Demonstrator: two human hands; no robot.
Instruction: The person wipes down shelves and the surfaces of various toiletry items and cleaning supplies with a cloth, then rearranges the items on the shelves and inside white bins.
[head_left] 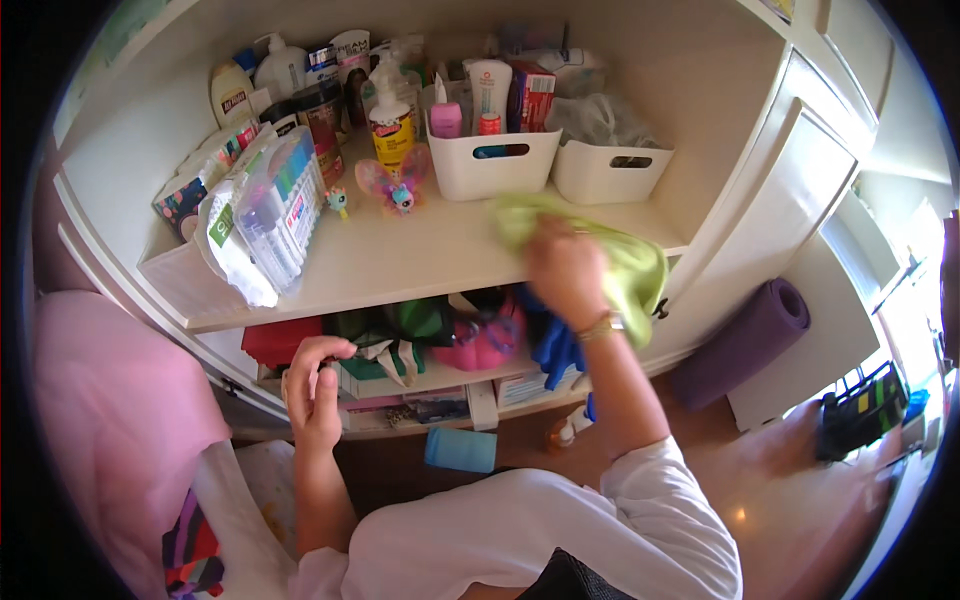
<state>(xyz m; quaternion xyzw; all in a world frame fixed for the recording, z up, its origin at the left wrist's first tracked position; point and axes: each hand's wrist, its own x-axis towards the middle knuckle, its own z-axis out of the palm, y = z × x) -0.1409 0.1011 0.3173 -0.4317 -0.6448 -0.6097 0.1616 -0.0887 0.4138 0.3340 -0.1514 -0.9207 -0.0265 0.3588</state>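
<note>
My right hand (565, 265) is on a lime-green cloth (635, 270) at the right front part of the cupboard shelf (420, 250). Motion smears the hand and the cloth's left end, while the rest hangs over the shelf's front edge. My left hand (316, 390) is held in front of the lower shelf with fingers loosely curved, thumb apart, nothing visible in it. Just behind the cloth stand two white bins, the larger one (497, 170) with bottles and a red box, the smaller one (610, 175) with clear plastic. A winged toy figure (402, 198) and a small toy (338, 203) sit left of them.
Bottles, a yellow pump bottle (391, 125) and marker packs (280, 215) crowd the shelf's left side. Bags (400, 325) and a blue glove (558, 350) fill the lower shelf. On the floor are a blue container (460, 450) and a spray bottle (572, 425). A rolled purple mat (740, 340) leans at right.
</note>
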